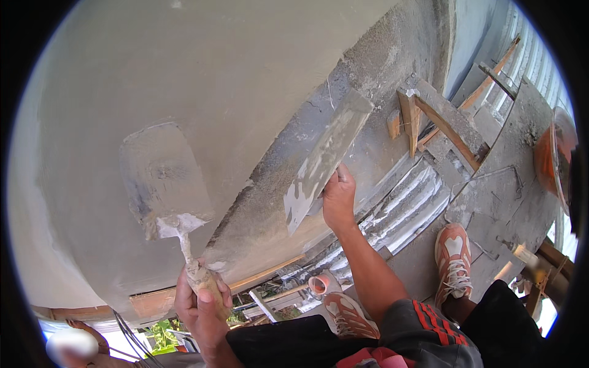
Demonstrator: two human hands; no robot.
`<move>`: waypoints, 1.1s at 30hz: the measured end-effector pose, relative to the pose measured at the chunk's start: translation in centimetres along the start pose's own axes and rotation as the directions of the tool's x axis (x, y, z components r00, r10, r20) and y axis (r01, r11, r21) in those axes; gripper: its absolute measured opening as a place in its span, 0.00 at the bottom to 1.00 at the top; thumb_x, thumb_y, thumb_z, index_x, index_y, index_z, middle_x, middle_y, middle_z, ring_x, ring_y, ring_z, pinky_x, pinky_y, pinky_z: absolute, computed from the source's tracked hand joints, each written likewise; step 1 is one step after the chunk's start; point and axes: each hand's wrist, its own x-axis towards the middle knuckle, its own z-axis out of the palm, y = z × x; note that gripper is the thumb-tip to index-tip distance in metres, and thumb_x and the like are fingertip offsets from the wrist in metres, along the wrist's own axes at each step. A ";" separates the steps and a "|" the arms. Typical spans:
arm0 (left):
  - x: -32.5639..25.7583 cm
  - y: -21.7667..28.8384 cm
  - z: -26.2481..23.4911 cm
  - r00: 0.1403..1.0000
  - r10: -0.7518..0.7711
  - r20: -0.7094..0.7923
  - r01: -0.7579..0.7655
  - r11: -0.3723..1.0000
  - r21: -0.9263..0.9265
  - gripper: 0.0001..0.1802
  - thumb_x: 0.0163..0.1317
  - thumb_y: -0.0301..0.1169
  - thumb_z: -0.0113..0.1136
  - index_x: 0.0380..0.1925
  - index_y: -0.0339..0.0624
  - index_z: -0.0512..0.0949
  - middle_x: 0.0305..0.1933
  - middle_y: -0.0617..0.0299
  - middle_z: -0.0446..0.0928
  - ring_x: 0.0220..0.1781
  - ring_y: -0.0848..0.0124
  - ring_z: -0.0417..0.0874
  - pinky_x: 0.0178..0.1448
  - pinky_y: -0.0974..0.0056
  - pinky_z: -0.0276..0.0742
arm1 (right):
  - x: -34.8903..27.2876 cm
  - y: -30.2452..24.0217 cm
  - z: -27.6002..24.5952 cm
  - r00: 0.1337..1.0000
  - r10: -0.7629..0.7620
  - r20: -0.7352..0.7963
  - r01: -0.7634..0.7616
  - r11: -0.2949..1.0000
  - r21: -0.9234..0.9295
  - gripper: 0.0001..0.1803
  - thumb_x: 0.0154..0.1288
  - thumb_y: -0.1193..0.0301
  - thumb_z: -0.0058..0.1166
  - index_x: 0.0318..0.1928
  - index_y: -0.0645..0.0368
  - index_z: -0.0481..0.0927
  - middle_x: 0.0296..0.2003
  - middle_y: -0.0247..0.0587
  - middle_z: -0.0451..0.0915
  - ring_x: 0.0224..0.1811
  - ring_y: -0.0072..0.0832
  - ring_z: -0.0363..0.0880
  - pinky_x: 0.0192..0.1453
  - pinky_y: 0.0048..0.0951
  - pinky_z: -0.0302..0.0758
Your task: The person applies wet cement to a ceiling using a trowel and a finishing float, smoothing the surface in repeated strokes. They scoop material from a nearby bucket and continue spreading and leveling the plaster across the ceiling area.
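Two trowels [161,178] [325,156] press against smooth grey plastered wall [233,67] above rough concrete band [276,202].

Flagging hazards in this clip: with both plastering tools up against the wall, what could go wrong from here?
1. The trowel in the left hand carries wet plaster; tilted, it might shed some onto the shoes.
2. The float in the right hand spans the smooth and rough coats; its edge could gouge the finish.
3. Boards and open gaps by the feet look like poor footing.
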 end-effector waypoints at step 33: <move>-0.6 -2.4 -1.9 1.000 0.014 -0.027 -0.015 0.999 -0.039 0.38 0.75 0.50 0.64 0.68 0.26 0.71 0.36 0.53 0.79 0.26 0.74 0.76 0.29 0.71 0.71 | 0.2 0.9 -0.6 0.929 -0.163 -0.331 -0.019 0.875 -0.484 0.26 0.75 0.53 0.70 0.49 0.66 0.81 0.39 0.39 0.83 0.32 0.21 0.77 0.37 0.26 0.76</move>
